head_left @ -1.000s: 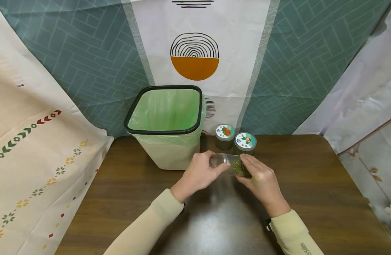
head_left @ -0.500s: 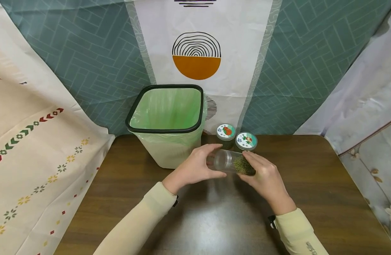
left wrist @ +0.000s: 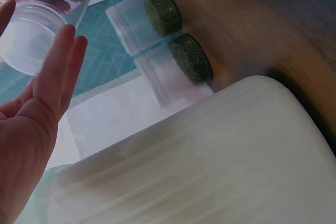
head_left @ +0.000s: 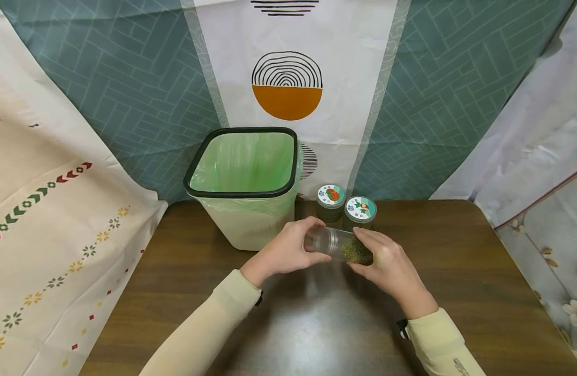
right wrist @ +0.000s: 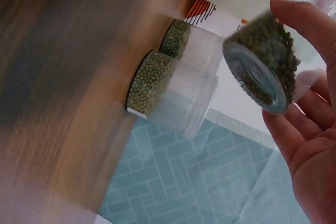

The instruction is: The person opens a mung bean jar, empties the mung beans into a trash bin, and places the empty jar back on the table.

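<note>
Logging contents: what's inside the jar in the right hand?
Small green beans, gathered at the base end of the jar; none show at its other end. In the head view, the right hand covers some of them.

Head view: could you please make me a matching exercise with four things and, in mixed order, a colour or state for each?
1. Bin
2. Liner
3. Held jar
4. Table

A. tilted, with beans inside
B. brown
C. pale, with a black rim
D. light green

Pairs: 1-C; 2-D; 3-A; 4-B.
</note>
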Motion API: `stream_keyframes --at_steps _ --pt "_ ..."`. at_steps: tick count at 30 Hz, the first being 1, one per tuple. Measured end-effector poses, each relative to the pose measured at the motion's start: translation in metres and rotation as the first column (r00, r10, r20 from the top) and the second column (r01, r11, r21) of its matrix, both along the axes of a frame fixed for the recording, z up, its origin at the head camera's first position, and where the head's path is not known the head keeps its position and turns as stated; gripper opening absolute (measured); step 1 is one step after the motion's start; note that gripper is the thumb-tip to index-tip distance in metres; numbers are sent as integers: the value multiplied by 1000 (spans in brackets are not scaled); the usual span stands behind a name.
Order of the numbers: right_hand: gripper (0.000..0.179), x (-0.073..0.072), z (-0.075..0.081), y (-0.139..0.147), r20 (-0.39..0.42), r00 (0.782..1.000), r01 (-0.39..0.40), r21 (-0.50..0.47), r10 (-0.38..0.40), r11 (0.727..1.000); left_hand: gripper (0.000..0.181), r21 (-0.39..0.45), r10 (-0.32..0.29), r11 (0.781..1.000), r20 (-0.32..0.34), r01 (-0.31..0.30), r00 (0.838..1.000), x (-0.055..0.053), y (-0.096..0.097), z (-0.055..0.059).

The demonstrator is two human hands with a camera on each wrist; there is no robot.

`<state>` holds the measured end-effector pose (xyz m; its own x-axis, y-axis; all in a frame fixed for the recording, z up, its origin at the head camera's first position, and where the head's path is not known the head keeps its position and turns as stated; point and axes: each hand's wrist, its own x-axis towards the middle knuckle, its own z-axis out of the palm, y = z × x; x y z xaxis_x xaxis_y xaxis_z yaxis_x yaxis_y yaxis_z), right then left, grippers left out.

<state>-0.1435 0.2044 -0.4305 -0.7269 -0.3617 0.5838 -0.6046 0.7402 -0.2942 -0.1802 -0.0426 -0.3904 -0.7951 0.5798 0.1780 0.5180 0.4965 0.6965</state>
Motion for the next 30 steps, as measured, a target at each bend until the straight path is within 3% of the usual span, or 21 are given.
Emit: stream_keyframes --at_steps 6,14,23,27,30 --pt "78 -2 4 2 89 995 35 19 -36 999 58 86 -21 996 68 15 997 0 1 -2" --pt "73 -4 7 4 -14 1000 22 10 -22 1000 62 15 13 1000 -52 -12 999 2 6 3" --pt "72 -7 2 2 -27 1000 10 -31 -11 999 58 3 107 994 -127 -107 986 8 8 -3" --pt "71 -6 0 2 -76 997 32 -11 -32 999 55 30 217 976 -66 -216 974 10 14 -6" --pt "70 -4 1 1 -123 991 48 24 -45 999 55 45 313 947 73 -317 947 12 20 -5"
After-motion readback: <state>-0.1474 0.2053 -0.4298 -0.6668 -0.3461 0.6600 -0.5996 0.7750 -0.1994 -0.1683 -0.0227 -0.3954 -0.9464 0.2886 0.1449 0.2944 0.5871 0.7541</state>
